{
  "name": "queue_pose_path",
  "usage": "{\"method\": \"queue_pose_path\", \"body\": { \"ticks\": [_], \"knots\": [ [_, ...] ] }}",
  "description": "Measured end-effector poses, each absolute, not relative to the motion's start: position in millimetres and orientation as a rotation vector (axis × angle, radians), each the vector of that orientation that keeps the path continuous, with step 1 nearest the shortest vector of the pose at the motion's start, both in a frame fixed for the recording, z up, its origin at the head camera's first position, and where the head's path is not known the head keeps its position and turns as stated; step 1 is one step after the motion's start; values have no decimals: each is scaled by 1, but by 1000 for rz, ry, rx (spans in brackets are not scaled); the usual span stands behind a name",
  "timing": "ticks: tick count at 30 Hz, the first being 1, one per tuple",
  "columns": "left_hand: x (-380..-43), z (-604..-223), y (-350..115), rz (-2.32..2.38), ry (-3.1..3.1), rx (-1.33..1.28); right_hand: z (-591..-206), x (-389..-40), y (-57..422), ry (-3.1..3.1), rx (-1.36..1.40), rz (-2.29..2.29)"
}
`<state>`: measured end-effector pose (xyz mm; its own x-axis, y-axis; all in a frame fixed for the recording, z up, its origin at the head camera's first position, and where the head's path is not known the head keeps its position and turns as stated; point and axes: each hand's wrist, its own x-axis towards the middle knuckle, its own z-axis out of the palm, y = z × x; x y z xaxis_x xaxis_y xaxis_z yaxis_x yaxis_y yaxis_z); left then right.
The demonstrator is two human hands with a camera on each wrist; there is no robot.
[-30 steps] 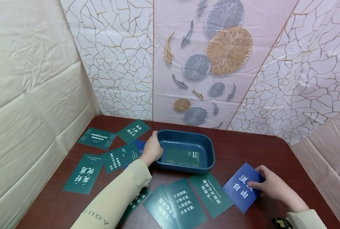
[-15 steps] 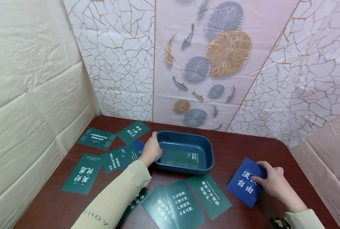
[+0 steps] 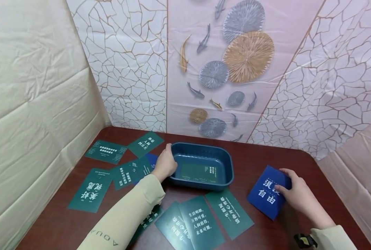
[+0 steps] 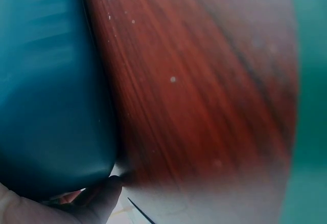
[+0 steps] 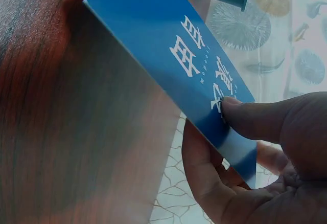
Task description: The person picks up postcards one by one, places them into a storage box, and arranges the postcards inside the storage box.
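Observation:
A blue card [image 3: 269, 192] with white characters is pinched in my right hand [image 3: 299, 191], thumb on its printed face and fingers behind. In the right wrist view the card [image 5: 168, 55] tilts above the dark red table. My left hand [image 3: 166, 163] grips the left end of a dark blue rectangular tub [image 3: 230, 166]. Close up in the left wrist view, the thumb [image 4: 104, 198] lies against the end of the tub [image 4: 56, 106]; the other fingers are mostly hidden. A green card [image 3: 197, 172] lies flat inside the tub.
Green cards with white writing lie left of the tub, including one [image 3: 91, 190] near the table's left side. Several more, such as a middle one [image 3: 202, 222], overlap in front of it. Patterned cloth [image 3: 135, 69] hangs behind the table [image 3: 251, 156].
My right hand has lifted the blue card and shifted it slightly away from me, clear of the green card beside it. The left hand and tub stay in place.

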<state>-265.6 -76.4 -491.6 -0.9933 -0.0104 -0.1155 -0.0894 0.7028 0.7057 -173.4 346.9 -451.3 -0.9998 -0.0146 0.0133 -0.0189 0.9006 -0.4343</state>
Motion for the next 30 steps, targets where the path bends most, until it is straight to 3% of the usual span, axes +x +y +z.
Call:
{"method": "queue_pose_path", "body": {
  "ticks": [30],
  "knots": [
    [-266,-490,-77,1181,2799,-95,-428,-182,335,-2845,99,739]
  ]
}}
